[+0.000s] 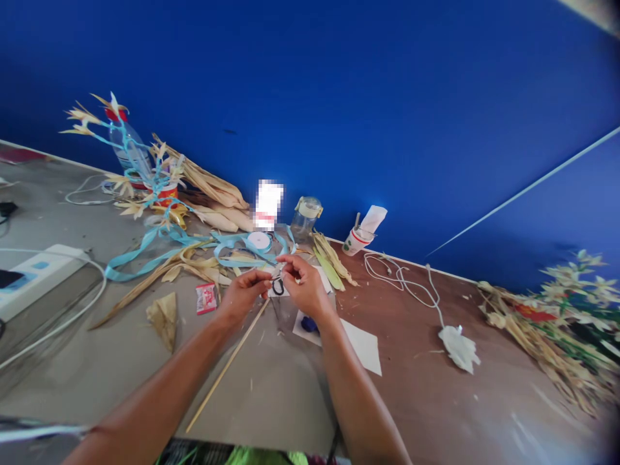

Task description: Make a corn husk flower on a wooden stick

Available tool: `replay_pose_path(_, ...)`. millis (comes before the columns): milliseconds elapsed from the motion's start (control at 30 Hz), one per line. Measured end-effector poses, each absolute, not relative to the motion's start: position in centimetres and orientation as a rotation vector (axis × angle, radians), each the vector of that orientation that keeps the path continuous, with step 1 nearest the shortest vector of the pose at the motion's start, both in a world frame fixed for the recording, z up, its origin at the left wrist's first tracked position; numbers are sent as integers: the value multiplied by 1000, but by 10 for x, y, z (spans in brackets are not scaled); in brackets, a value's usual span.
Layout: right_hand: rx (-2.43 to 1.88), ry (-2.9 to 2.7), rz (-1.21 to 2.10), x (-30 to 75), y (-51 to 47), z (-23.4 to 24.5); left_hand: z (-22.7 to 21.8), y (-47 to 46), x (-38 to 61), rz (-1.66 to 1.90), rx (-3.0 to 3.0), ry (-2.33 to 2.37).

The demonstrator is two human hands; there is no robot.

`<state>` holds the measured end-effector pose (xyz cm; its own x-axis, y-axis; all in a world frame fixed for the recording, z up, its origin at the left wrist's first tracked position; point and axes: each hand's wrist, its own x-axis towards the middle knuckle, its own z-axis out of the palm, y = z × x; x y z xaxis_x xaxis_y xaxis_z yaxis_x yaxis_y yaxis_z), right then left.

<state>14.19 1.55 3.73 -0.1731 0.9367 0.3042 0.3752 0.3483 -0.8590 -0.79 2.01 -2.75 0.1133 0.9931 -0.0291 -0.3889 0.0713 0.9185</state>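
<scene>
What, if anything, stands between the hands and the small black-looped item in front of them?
Nothing visible does: the fingertips of the left hand and right hand are right at the black-looped item. The thin stick lies on the near side, not between them.

This looks like a craft workspace: dried husks (pixel 208 174), blue ribbon (pixel 140 258) and pale flowers (pixel 588 284) on a table (pixel 436 413).
</scene>
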Motion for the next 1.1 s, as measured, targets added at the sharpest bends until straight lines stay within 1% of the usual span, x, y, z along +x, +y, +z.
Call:
replay_pose_path(200, -1086, -1730, 828, 150, 17, 44, -26, 21, -8, 1295, 867, 850)
replay_pose_path(367, -1120, -1713, 879, 155, 17, 43, -25, 22, -8, 1315, 847, 838)
replay_pose_path(633, -1152, -1849, 661, 152, 15, 44, -30, 22, -8, 1318, 866, 835)
replay_pose_path(1100, -1290, -2031, 532, 147, 10, 52, -31, 22, -8, 1302, 883, 841)
